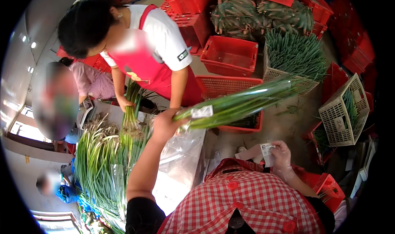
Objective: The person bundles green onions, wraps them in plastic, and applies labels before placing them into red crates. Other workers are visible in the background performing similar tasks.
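Note:
My left hand (166, 124) grips the root end of a bundle of green onions (240, 102) in a clear plastic sleeve. A white printed label (202, 111) sits on the sleeve near my fingers, and the leafy end points right, over the crates. My right hand (281, 155), in a thin clear glove, holds the end of a strip of printed labels (267, 153) beside my checked apron. Left of my left arm, loose green onions (98, 153) lie in a thick heap on the table, by clear plastic bags (176, 150).
A co-worker in a red apron (160, 76) stands across the table, one hand on green onions. Red crates (230, 56) stand beyond. At the right are a crate packed with green onions (293, 53) and a tilted beige crate (339, 119). Netted produce (237, 14) is piled at the back.

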The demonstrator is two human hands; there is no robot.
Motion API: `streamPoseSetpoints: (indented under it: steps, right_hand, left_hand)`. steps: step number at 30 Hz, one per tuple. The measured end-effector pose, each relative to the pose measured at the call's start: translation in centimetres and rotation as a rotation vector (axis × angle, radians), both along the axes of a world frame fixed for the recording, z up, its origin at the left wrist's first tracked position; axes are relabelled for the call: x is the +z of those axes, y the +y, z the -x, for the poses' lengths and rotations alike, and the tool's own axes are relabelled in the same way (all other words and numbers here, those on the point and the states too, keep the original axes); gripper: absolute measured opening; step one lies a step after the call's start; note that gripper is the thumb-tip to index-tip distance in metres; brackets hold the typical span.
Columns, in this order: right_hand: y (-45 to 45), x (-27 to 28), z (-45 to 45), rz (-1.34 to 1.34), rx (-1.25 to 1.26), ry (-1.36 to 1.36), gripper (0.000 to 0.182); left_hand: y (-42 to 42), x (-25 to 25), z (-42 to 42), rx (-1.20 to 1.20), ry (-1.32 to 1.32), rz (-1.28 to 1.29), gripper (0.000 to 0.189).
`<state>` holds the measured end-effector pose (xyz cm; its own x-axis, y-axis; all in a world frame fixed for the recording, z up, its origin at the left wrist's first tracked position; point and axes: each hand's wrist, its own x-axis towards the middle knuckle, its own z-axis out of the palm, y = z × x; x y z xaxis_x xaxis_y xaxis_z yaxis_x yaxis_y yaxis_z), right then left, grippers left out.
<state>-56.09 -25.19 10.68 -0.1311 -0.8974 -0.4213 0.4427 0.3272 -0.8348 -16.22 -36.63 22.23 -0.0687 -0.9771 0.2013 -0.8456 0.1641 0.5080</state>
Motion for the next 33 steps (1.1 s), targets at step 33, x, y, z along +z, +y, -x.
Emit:
streamPoseSetpoints:
  steps: [33]
  right_hand:
    - [-5.1,-1.1,-4.8,0.034,0.415,0.126,0.021]
  left_hand:
    - [2.5,-21.1,15.1,0.089,1.343,-1.055,0.027]
